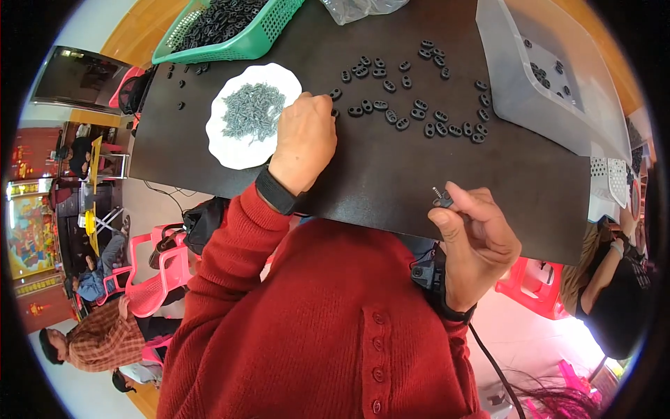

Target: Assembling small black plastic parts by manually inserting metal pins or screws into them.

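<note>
My right hand (481, 237) holds a small black plastic cord-lock piece (443, 201) between thumb and forefinger, over the table's near edge. A thin metal spring (437, 190) sticks up from that piece. My left hand (306, 136) is closed, knuckles up, at the right rim of a white scalloped plate (225, 152). A heap of small metal springs (252, 112) lies on the plate. The left fingertips are hidden, so what they hold cannot be seen. Right beside them, several black two-hole cord-lock pieces (380, 105) lie scattered on the dark table (363, 174).
A green basket (262, 42) full of black parts stands at the far left. At the right is a translucent plastic bin (513, 91) with a few black pieces inside. A clear plastic bag (363, 8) lies at the far edge. Other people sit around on both sides.
</note>
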Available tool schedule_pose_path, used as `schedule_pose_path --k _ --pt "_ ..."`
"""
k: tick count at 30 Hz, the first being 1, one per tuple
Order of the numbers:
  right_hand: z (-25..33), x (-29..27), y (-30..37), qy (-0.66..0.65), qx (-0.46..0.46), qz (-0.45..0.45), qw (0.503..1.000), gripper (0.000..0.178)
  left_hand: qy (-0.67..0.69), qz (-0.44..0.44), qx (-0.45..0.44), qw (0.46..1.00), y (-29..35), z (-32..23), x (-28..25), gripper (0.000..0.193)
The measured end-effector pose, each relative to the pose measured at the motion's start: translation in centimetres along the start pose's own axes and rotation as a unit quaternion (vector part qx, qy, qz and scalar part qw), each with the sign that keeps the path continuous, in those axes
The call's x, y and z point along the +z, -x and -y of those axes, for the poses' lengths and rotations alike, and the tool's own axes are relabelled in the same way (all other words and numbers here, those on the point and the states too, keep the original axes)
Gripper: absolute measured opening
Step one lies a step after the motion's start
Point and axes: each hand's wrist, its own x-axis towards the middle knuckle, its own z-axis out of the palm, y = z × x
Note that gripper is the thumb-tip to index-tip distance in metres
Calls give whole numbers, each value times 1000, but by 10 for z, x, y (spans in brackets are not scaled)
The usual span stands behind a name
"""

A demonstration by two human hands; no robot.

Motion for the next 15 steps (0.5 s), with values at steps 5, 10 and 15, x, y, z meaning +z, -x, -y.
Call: schedule_pose_path --k 5,10,15 --pt "3 1 2 15 7 -1 1000 35 29 -21 14 999 2 -10 -5 19" --pt "4 5 3 20 -2 12 1000 35 32 -29 -1 999 -3 -7 2 24" --pt "4 11 4 17 3 12 1000 35 27 -24 8 999 -4 -4 -1 22"
